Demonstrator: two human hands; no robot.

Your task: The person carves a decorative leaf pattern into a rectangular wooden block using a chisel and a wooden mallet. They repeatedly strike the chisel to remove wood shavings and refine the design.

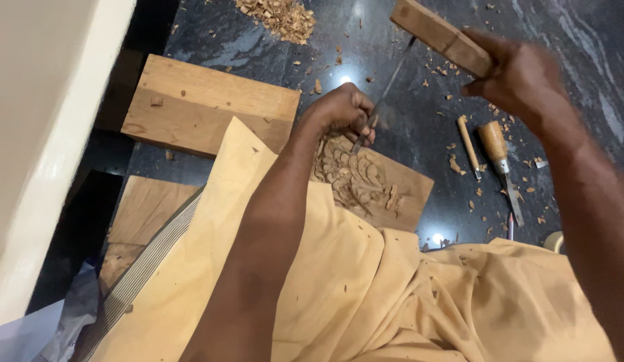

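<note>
- A plain wooden plank (pixel 204 107) lies on the dark polished stone floor (pixel 580 40) at the left, beside a pale wall edge (pixel 50 134); a second plank (pixel 141 221) lies nearer the person, partly under a yellowish cloth (pixel 338 295) with a striped border that drapes over the lap.
- A heap of wood shavings (pixel 278 17) sits at the top edge of the view, beyond the first plank; loose chips are scattered across the floor to its right.
- The left hand (pixel 342 110) is closed around a thin metal chisel (pixel 382 94), fingers wrapped low on the shaft; the chisel slants up and to the right, its tip down on the carved wooden panel (pixel 365 181).
- The panel lies directly beneath the left hand, its near edge covered by the cloth; a relief of curling leaf shapes shows at its left part, with chips lying on it.
- The right hand (pixel 520 77) is raised above and to the right of the panel, well apart from it; it grips a rectangular wooden block (pixel 439 33) that is held just above the top end of the chisel.
- On the floor below the right hand, right of the panel, lie a slim wooden-handled tool (pixel 468 144) and a thicker wooden-handled chisel (pixel 499 161) side by side.
</note>
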